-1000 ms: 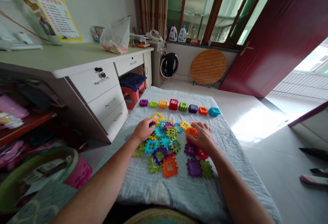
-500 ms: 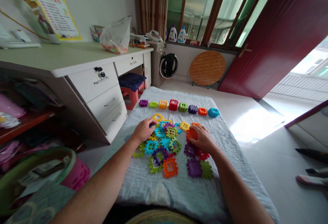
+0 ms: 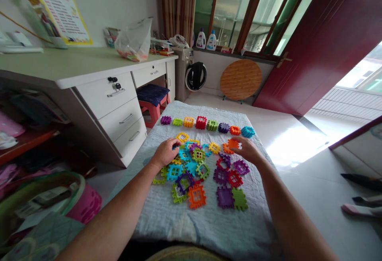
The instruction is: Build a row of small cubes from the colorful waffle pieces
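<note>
Colourful notched plastic squares lie in a loose pile on a cloth-covered table [image 3: 185, 229]. My left hand [image 3: 165, 152] is at the pile's left edge, fingers curled in; what they hold, if anything, is hidden. My right hand [image 3: 247, 149] grips an orange square [image 3: 234, 144] at the pile's right, above another orange piece [image 3: 228, 149]. Nearer me on that side are purple squares [image 3: 225, 197], a red one [image 3: 235, 178] and a green one [image 3: 239, 199]. An orange window square [image 3: 197, 196] lies at the front of the pile.
Behind the pile stands a row of several small blocks, among them a red cube [image 3: 201, 122] and a blue rounded one [image 3: 247, 131]. A white desk [image 3: 98, 64] and a pink bin [image 3: 86, 205] are at the left; a stool [image 3: 153, 96] stands beyond.
My right hand has moved away from me and slightly right with the orange square, uncovering purple and red pieces. My left hand has barely moved.
</note>
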{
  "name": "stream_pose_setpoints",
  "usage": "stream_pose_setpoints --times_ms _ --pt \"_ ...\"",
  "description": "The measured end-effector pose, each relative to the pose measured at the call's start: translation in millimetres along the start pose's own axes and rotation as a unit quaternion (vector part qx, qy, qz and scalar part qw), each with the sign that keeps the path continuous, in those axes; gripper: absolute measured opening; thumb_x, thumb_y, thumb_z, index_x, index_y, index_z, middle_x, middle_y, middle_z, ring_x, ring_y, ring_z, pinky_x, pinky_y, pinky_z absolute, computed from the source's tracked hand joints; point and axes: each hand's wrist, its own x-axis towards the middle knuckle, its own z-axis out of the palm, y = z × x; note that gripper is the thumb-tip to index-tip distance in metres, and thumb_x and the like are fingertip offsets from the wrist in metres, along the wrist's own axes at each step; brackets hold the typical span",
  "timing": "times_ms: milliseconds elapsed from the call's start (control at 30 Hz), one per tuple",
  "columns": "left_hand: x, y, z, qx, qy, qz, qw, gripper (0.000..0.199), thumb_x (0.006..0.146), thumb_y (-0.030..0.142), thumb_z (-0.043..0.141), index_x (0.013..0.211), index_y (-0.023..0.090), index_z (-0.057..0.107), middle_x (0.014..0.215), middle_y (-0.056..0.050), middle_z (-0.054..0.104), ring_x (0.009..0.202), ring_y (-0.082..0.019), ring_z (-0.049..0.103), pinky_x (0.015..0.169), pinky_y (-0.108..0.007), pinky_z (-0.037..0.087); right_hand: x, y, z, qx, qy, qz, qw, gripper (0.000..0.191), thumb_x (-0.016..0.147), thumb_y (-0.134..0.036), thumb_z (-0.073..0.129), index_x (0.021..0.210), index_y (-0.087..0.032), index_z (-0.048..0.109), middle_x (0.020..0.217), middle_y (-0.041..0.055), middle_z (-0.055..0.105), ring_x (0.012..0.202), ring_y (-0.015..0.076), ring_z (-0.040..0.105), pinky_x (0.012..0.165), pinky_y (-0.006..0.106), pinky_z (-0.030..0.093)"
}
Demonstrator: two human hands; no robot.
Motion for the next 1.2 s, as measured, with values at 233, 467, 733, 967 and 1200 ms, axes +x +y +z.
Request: stream_pose_setpoints --times_ms 233,467,733,967,1200 --pt "0.0 -0.3 0.4 0.003 -0.001 0.001 1.000 0.021 0.071 0.015 0.048 0.084 0.018 0.064 0.091 -0.005 0.068 0.087 -0.018 0.063 0.085 -0.030 0.049 2.5 -4.4 18.7 -0.025 -0.047 0.013 0.999 0.043 0.070 -0.039 0.067 0.106 -0.016 0.064 0.104 0.0115 0.066 0.096 0.0265 0.060 0.085 0.039 0.044" --pt "-0.4 1.9 -0.9 0.002 -0.003 -0.007 1.000 0.020 0.071 0.015 0.048 0.084 0.019 0.064 0.091 -0.004 0.068 0.086 -0.018 0.062 0.085 -0.031 0.049 1.6 -6.7 18.3 -0.032 -0.057 -0.002 0.998 0.039 0.071 -0.033 0.066 0.106 -0.017 0.063 0.105 0.0105 0.064 0.097 0.0253 0.059 0.086 0.036 0.044" --pt "-0.6 0.4 -0.1 -0.003 0.003 -0.009 1.000 0.021 0.071 0.015 0.049 0.084 0.019 0.064 0.092 -0.003 0.068 0.086 -0.018 0.063 0.085 -0.030 0.049 6.4 2.1 16.4 -0.045 -0.065 -0.010 0.997 0.048 0.067 -0.034 0.068 0.112 -0.019 0.061 0.110 0.0113 0.064 0.101 0.0275 0.058 0.088 0.040 0.044" --pt "-0.9 0.1 0.1 -0.004 0.002 -0.003 1.000 0.020 0.072 0.016 0.049 0.084 0.019 0.064 0.091 -0.004 0.068 0.087 -0.018 0.063 0.085 -0.030 0.049 18.5 -5.1 9.3 -0.128 -0.146 -0.001 0.981 0.043 0.065 -0.036 0.069 0.104 -0.019 0.064 0.107 0.0122 0.059 0.100 0.0278 0.053 0.081 0.038 0.043" --pt "-0.9 2.4 -1.6 -0.009 -0.006 -0.009 1.000 0.020 0.072 0.016 0.049 0.084 0.020 0.063 0.091 -0.003 0.068 0.086 -0.018 0.062 0.085 -0.030 0.048 21.1 -13.0 10.0 -0.158 -0.148 -0.008 0.976 0.036 0.063 -0.039 0.069 0.093 -0.020 0.064 0.101 0.0095 0.057 0.095 0.0265 0.049 0.077 0.036 0.037"
